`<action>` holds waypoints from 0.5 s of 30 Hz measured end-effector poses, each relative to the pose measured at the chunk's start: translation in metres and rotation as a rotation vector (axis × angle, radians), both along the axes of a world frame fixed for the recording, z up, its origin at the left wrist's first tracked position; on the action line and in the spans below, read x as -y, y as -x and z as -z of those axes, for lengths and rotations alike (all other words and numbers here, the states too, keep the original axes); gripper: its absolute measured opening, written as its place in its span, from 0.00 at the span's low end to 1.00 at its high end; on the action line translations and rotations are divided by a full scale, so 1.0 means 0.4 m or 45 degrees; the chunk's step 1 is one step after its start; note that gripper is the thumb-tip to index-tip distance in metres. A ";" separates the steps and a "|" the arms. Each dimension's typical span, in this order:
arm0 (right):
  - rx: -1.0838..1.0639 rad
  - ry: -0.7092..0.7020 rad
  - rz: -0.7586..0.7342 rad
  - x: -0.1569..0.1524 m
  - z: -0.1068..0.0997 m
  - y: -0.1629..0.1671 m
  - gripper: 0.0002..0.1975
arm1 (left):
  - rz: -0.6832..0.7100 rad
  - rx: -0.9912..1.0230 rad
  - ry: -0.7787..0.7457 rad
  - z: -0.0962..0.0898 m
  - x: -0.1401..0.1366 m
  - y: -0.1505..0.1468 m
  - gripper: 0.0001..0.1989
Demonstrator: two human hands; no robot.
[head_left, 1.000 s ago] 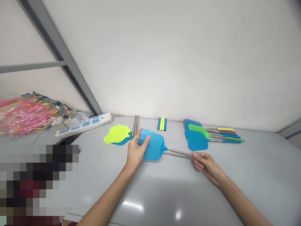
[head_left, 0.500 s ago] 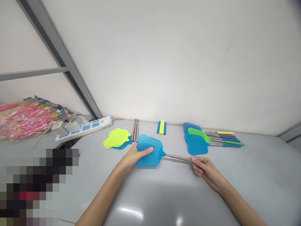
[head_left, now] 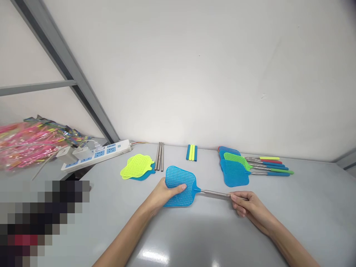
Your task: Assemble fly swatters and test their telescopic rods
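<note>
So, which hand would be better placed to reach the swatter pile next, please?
Probably the right hand: holding the metal rod, it sits nearer the swatter pile than the left hand, gripping the blue head.

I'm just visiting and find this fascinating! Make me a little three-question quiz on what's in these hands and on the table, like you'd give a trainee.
1. True or false: the right hand is gripping a metal rod.
2. What is the left hand holding? A) the power strip; B) a blue mesh head; C) a red handle.
3. How many loose, short blue and yellow tubes lie side by side on the table?

Key: 1. True. 2. B. 3. Four: two blue and two yellow.
</note>
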State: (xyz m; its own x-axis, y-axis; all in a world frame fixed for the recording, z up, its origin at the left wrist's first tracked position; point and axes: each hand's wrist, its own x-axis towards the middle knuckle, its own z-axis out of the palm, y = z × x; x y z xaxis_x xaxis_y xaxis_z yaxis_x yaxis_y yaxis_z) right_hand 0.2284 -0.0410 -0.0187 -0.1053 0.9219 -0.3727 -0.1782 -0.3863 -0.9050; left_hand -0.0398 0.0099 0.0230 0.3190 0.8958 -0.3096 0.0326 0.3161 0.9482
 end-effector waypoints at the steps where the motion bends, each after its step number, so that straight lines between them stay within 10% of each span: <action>1: 0.005 0.005 0.003 0.000 0.001 -0.001 0.15 | -0.004 -0.002 -0.003 0.001 0.000 -0.001 0.19; 15: -0.042 0.080 0.027 0.004 -0.003 -0.004 0.12 | 0.030 -0.007 -0.001 -0.013 0.012 0.000 0.19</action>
